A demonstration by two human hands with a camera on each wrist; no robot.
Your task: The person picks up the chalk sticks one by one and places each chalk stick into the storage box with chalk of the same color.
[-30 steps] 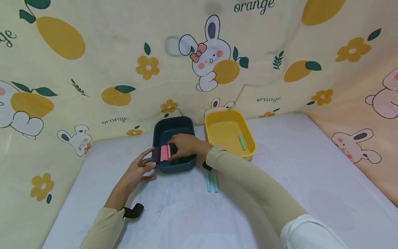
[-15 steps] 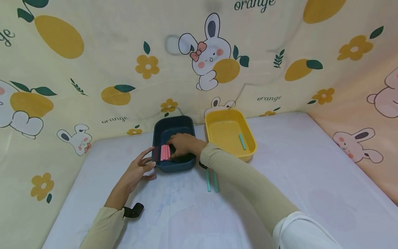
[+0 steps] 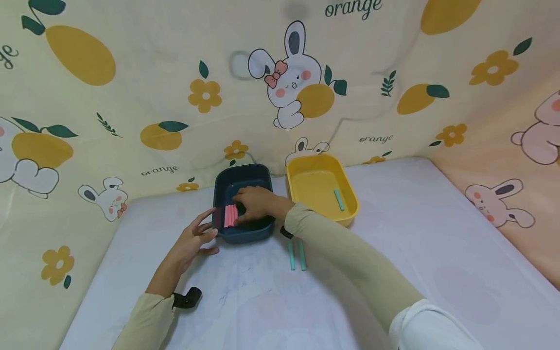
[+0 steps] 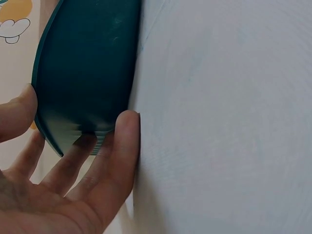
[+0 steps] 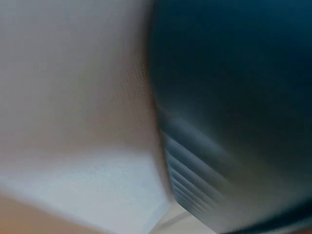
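A dark blue bin (image 3: 245, 236) holds a tight row of pink chalk sticks (image 3: 230, 216) at its left side. My right hand (image 3: 255, 203) reaches into it, thumb and fingertips at the two ends of the rightmost pink stick, seemingly pinching it; the hand hides part of the bin's floor. At the bin's left wall, my left hand (image 3: 192, 243) rests with spread, slightly bent fingers touching the outside. Seen from the left wrist, those fingers (image 4: 126, 141) lie against the bin's wall (image 4: 87, 63). The right wrist view shows only the bin's ribbed outside (image 5: 195, 165), blurred.
A yellow bin (image 3: 353, 210) stands to the right of the blue one, with one teal chalk stick (image 3: 339, 199) inside. Two more teal sticks (image 3: 302, 256) lie on the white tabletop (image 3: 253, 301) under the right forearm. A patterned cloth (image 3: 175, 87) hangs behind the bins.
The rightmost pink stick has closed up against the others as my right hand shifted slightly left. My left hand stays in place at the bin.
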